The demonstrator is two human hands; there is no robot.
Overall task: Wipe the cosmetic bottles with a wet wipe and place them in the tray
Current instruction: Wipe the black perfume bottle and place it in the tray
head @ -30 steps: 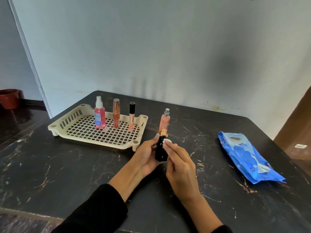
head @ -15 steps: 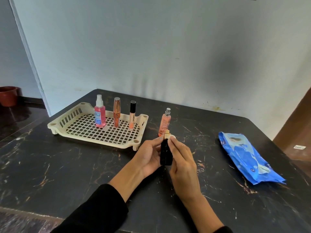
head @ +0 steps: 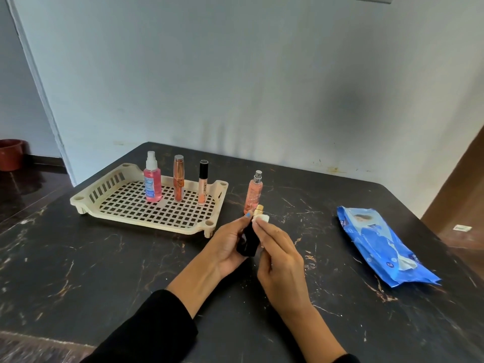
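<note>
My left hand (head: pixel 226 244) grips a small black bottle (head: pixel 248 241) with a gold cap, held a little above the table. My right hand (head: pixel 281 258) pinches a folded white wet wipe (head: pixel 262 219) against the bottle's top. A cream plastic tray (head: pixel 104 197) stands at the back left; upright in it are a pink spray bottle (head: pixel 152 186), a copper-coloured tube (head: pixel 178 182) and a black-capped gloss tube (head: pixel 202 186). A peach spray bottle (head: pixel 253 193) stands on the table just right of the tray, behind my hands.
A blue pack of wet wipes (head: pixel 379 244) lies on the right of the dark marble table (head: pixel 78 271). A wall runs behind the table. A reddish pot (head: pixel 10 154) sits on a ledge at the far left.
The wipe has slid along the black bottle's upper part and sits by the gold cap again. The bottle tilts slightly left. The camera has shifted a little.
</note>
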